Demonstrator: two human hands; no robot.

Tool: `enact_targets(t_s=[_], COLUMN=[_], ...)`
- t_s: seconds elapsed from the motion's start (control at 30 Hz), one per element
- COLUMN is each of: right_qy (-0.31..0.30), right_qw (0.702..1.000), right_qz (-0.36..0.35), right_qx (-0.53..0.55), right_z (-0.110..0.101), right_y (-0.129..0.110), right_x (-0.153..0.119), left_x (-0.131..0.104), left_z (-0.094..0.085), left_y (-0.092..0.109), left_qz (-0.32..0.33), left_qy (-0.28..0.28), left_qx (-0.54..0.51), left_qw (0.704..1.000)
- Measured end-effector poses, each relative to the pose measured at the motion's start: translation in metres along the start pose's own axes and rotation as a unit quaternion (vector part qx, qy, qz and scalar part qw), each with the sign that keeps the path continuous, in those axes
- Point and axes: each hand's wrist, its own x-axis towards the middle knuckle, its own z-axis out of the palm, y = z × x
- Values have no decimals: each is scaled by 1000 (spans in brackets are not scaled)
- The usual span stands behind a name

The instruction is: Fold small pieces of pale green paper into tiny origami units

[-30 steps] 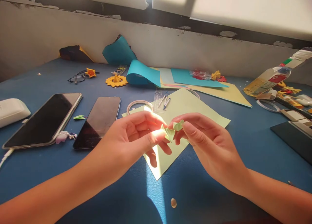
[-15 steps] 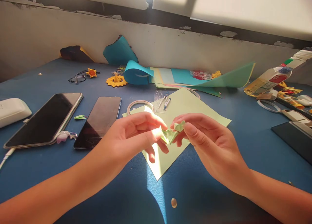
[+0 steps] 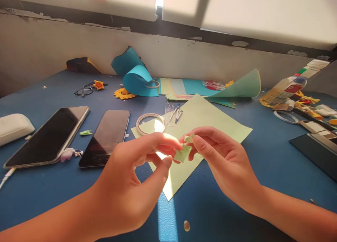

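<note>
A small folded piece of light green paper [image 3: 183, 153] is between my two hands, above the larger green sheet. My right hand [image 3: 223, 157] pinches one end of it between thumb and forefinger. Beside its other end is my left hand [image 3: 142, 171], whose fingertips touch the paper's edge while the thumb stands apart from the forefinger. The back of the piece is hidden by the fingers. Under both hands lies the pale green sheet [image 3: 221, 121], its near corner toward me. A roll of tape [image 3: 138, 128] rests partly on its left corner.
Two phones [image 3: 52, 136] lie at the left by a white case [image 3: 14, 128] and a small green folded piece [image 3: 85, 132]. A clear ruler and compass [image 3: 177, 115] lie on the sheet. Coloured papers [image 3: 195, 85] line the back. A bottle [image 3: 284, 91] leans at the right.
My left thumb has moved down and away from the forefinger, loosening its pinch. The folded piece has turned, showing a flatter face. My right hand keeps its pinch. The view has tilted slightly upward.
</note>
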Motion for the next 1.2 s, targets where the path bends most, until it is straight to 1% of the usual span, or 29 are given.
enact_targets(t_s=[0.07, 0.13, 0.23, 0.37, 0.6, 0.73, 0.83, 0.93, 1.07, 1.13, 1.2], right_qy=[-2, -6, -7, -4, 3, 3, 5, 8, 11, 15, 13], right_qw=[1000, 1000, 1000, 1000, 1000, 1000, 1000, 1000, 1000, 1000, 1000], right_qz=[-7, -14, -23, -26, 19, 18, 13, 14, 13, 10, 5], right_qx=[1, 0, -2, 1, 19, 14, 13, 14, 2, -5, -9], right_z=[1, 1, 1, 0, -1, -2, -2, -2, -1, -1, -1], right_y=[0, 1, 2, 2, 0, 0, 1, 1, 0, 0, 1], right_x=[0, 0, 0, -1, 0, -1, -1, 0, 1, 2, 3], left_x=[-2, -4, -4, -3, -4, -2, 1, 1, 2, 4, 9], left_z=[1, 2, 3, 4, 6, 5, 3, 2, 0, -2, -3], left_y=[0, 0, 1, 0, -2, -2, -2, -3, -1, 1, 4], left_qz=[40, 75, 104, 103, 92, 88, 86, 67, 3, -39, -79], left_qy=[24, 33, 47, 81, 97, 97, 100, 95, 69, 60, 44], left_qx=[54, 94, 129, 153, 163, 199, 198, 177, 141, 99, 35], left_qw=[997, 992, 985, 980, 977, 971, 971, 977, 988, 992, 995])
